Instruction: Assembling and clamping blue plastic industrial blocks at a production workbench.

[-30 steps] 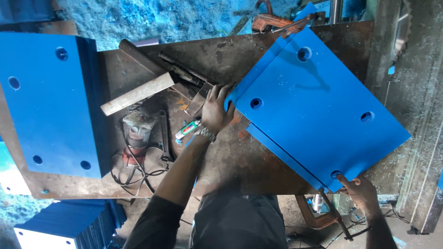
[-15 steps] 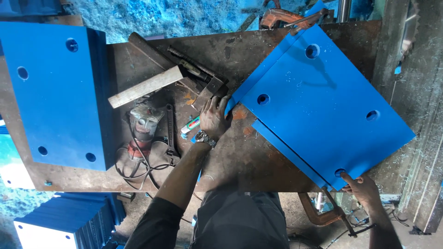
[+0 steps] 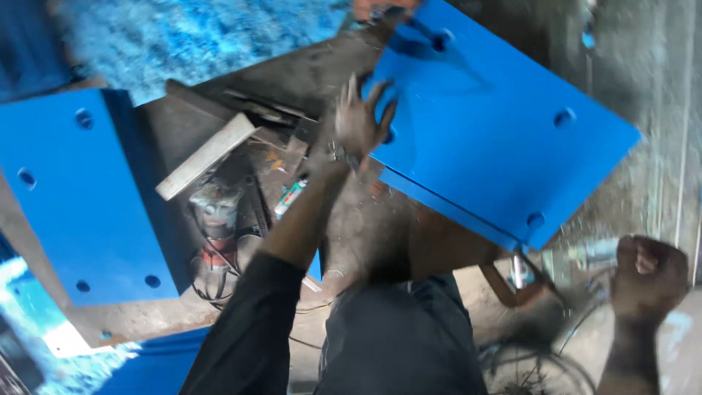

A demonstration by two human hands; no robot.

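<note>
Blue drilled plate (image 3: pixel 497 139) lies askew, overhanging the surface's (image 3: pixel 380 227) right edge. My left hand (image 3: pixel 362 121) presses its near corner, fingers spread, grasping nothing; my right hand (image 3: pixel 647 267) is clenched, well clear. Repositioning step, I judge; a firmer two-handed hold seems needed.

Smooth matt blue-painted metal plate (image 3: pixel 497 139), second painted blue plate (image 3: pixel 80 197), rough rusty steel bench (image 3: pixel 365 227), pale bare-metal bar (image 3: pixel 206 156)
</note>
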